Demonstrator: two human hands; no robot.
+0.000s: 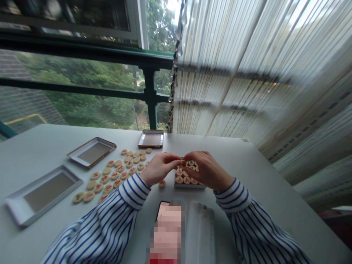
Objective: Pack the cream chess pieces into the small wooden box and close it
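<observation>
My left hand (159, 169) and my right hand (205, 169) meet over a small tray (189, 185) packed with round wooden game pieces (184, 176). The fingertips of both hands pinch together at one piece (182, 161) above the tray. Both hands are closed in a pinch. Several loose round pieces with red or dark characters (115, 175) lie spread on the white table (269, 183) to the left of my left hand. A single piece (162, 183) lies just below my left wrist. Both arms wear blue-striped white sleeves.
Three shallow trays lie about: a large white one (41, 194) at front left, another (92, 151) behind it, a small brown-rimmed one (151, 139) at the back. A phone (164, 209) and a clear plastic object (200, 227) lie near me. A window railing and striped curtain stand behind.
</observation>
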